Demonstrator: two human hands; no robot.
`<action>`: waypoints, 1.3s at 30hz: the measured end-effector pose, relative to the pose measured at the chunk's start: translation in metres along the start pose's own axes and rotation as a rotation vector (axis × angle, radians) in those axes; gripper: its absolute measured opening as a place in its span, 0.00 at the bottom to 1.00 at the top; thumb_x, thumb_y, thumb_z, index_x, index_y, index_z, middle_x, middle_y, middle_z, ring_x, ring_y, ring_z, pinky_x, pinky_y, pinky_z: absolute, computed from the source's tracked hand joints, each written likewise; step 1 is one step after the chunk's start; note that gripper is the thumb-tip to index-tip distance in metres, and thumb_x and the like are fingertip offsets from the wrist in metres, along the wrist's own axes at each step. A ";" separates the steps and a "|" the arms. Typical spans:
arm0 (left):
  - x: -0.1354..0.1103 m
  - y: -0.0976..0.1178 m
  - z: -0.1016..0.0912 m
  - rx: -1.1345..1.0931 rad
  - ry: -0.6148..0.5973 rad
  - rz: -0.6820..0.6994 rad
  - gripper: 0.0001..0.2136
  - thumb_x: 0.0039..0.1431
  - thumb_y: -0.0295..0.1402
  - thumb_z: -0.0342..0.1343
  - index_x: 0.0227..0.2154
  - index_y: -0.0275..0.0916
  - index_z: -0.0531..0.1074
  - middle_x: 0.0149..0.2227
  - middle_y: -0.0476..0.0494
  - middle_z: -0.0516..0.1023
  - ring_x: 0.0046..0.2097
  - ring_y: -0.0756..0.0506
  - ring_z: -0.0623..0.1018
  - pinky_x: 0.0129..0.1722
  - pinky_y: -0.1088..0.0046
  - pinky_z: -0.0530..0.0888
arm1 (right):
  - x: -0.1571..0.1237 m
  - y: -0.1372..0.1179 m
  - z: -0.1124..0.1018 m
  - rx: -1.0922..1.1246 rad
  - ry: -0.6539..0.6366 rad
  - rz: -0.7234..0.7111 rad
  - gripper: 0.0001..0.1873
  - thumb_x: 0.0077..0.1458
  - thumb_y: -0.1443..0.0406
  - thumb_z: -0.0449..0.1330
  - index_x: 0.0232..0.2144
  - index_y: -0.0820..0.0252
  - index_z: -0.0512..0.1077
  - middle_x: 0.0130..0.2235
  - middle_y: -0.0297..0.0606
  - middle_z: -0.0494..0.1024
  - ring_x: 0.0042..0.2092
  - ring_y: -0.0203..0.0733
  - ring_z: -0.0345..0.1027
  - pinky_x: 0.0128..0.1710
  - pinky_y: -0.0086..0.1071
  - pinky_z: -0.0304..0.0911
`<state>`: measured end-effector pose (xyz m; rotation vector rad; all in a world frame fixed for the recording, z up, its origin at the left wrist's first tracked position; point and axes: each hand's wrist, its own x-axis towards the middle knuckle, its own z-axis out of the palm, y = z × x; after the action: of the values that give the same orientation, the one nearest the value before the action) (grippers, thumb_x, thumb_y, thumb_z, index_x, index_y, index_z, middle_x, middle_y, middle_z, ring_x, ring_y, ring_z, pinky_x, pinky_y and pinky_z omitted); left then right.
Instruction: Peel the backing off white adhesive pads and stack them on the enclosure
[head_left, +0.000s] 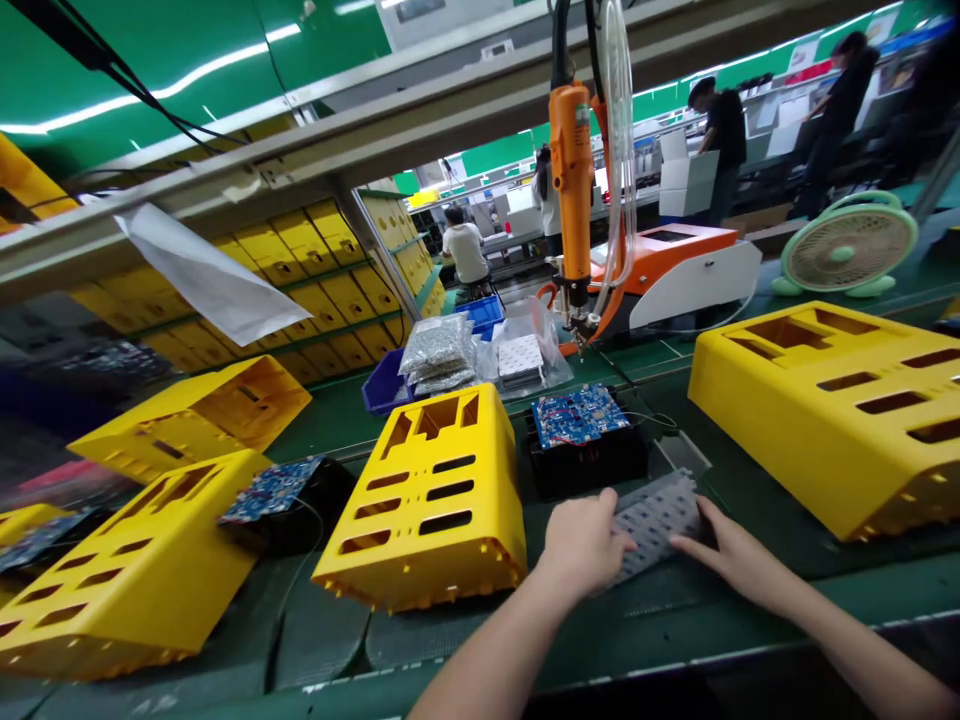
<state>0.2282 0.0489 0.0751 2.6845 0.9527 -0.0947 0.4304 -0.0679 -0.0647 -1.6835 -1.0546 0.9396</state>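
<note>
A thin grey sheet (651, 522) with rows of small darker squares is between my two hands, slightly tilted above the green conveyor. My left hand (583, 542) is closed on its left edge, thumb on top. At the opposite edge my right hand (731, 552) grips it between thumb and fingers. Just behind the sheet sits a black block (589, 468) topped with a blue circuit board (577, 415), a thin wire running off to its right. A small clear plate (684, 452) lies beside that block. Left of my left hand stands a yellow slotted housing (480, 500).
Another yellow housing (817, 430) stands at right; more housings (150, 560) and a board-topped block (277, 490) are at left. An orange electric screwdriver (573, 180) hangs overhead. Behind are silvery bags (439, 350), patterned sheets in plastic (520, 360), a machine (675, 260) and a fan (844, 245).
</note>
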 end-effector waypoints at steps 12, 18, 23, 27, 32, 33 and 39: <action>-0.044 0.012 0.073 -1.458 -0.001 -0.368 0.25 0.48 0.40 0.61 0.47 0.32 0.66 0.50 0.34 0.74 0.48 0.39 0.76 0.47 0.64 0.73 | -0.081 -0.047 0.019 0.529 -0.314 0.364 0.38 0.52 0.55 0.62 0.59 0.57 0.50 0.57 0.45 0.62 0.54 0.51 0.62 0.52 0.40 0.67; -0.063 0.013 0.093 -1.304 0.033 -0.479 0.25 0.51 0.43 0.58 0.48 0.33 0.66 0.50 0.34 0.70 0.52 0.37 0.70 0.54 0.58 0.66 | -0.073 -0.034 0.020 0.608 -0.317 0.508 0.35 0.52 0.56 0.63 0.57 0.60 0.54 0.55 0.44 0.65 0.53 0.51 0.64 0.52 0.40 0.66; -0.081 -0.003 0.089 -0.845 0.167 -0.419 0.24 0.52 0.43 0.57 0.50 0.40 0.65 0.50 0.39 0.63 0.51 0.42 0.66 0.54 0.63 0.63 | -0.057 -0.029 0.002 0.250 -0.339 0.467 0.35 0.50 0.49 0.61 0.55 0.59 0.60 0.51 0.44 0.69 0.49 0.52 0.66 0.47 0.40 0.67; -0.092 -0.005 0.096 -0.868 0.034 -0.402 0.13 0.55 0.41 0.53 0.40 0.39 0.67 0.37 0.45 0.72 0.33 0.49 0.71 0.35 0.72 0.69 | -0.054 -0.018 -0.015 -0.438 -0.063 0.229 0.37 0.46 0.43 0.59 0.48 0.65 0.69 0.44 0.50 0.70 0.48 0.59 0.62 0.53 0.52 0.56; -0.093 0.003 0.104 -0.864 -0.019 -0.440 0.15 0.52 0.48 0.55 0.33 0.40 0.66 0.26 0.50 0.72 0.29 0.48 0.71 0.27 0.73 0.64 | -0.069 -0.021 0.004 -0.778 0.003 -0.225 0.27 0.54 0.46 0.52 0.47 0.57 0.71 0.46 0.45 0.67 0.49 0.51 0.60 0.51 0.43 0.58; -0.091 0.004 0.105 -0.844 -0.017 -0.456 0.18 0.49 0.50 0.57 0.33 0.41 0.66 0.26 0.50 0.72 0.29 0.47 0.71 0.27 0.73 0.63 | -0.072 -0.021 0.011 -0.802 0.001 -0.272 0.27 0.56 0.46 0.50 0.49 0.55 0.70 0.49 0.44 0.66 0.50 0.51 0.60 0.51 0.43 0.59; -0.080 0.002 0.105 -0.985 -0.094 -0.492 0.10 0.48 0.39 0.59 0.25 0.39 0.66 0.22 0.50 0.72 0.22 0.49 0.70 0.23 0.74 0.62 | -0.072 -0.001 0.021 -0.931 0.171 -0.290 0.35 0.54 0.44 0.51 0.53 0.65 0.65 0.50 0.51 0.62 0.50 0.55 0.60 0.48 0.47 0.61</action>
<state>0.1711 -0.0319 -0.0120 1.5197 1.1939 0.1208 0.3857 -0.1286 -0.0605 -2.1875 -1.7034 0.0704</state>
